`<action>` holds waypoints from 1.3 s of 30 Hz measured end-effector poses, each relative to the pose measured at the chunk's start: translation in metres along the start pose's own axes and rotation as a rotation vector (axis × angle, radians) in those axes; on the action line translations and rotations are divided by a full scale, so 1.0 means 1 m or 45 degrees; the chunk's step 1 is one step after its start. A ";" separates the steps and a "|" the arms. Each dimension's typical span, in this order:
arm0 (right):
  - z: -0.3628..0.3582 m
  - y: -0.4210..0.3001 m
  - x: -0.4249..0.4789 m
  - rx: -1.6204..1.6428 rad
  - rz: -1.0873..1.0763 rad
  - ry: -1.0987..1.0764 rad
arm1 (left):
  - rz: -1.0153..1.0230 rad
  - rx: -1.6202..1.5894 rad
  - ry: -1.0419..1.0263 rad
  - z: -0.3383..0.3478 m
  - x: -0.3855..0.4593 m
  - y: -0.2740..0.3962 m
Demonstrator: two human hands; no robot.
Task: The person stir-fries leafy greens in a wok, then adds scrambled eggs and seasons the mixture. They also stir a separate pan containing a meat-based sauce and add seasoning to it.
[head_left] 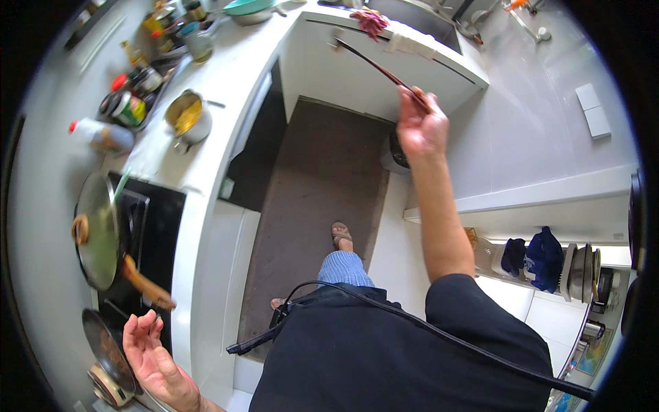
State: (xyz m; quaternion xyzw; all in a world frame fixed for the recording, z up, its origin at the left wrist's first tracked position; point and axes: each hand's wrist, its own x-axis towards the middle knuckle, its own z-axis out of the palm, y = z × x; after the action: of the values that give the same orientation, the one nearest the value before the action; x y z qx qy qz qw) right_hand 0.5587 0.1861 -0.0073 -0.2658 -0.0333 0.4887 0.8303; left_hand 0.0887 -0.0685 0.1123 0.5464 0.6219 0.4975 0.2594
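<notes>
In my right hand, raised ahead of me, is a pair of dark chopsticks. A small pale blurred piece sits at their tips; I cannot tell what it is. My left hand holds nothing, with its fingers apart and curled upward. It is nearest to the wooden handle of a pan on the black cooktop. A glass lid with a wooden knob covers that pan, hiding most of its contents. Beside my left hand, a frying pan holds brown food.
On the white counter stands a metal pot with yellow food, near several bottles and jars. Cloths hang at the edge of the sink. A bin is below my right hand. A black cable crosses my front.
</notes>
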 end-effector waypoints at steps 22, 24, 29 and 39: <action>-0.053 -0.030 0.159 -0.682 0.032 -0.532 | -0.187 0.004 0.146 0.115 0.047 0.025; 0.021 0.007 0.117 -0.569 0.156 -0.896 | -0.129 0.134 0.207 0.074 0.036 0.022; 0.183 0.143 -0.039 -0.538 0.488 -1.497 | -0.116 0.254 0.439 -0.053 -0.040 -0.004; 0.260 0.413 -0.487 -1.059 0.767 -2.207 | -0.332 0.904 0.958 -0.229 -0.169 -0.103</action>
State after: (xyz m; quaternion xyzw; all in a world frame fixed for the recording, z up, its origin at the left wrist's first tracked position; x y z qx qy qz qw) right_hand -0.1039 0.0462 0.1197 -0.0847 -0.7251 0.6525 0.2029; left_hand -0.1077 -0.2938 0.0666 0.3024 0.8648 0.3815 -0.1227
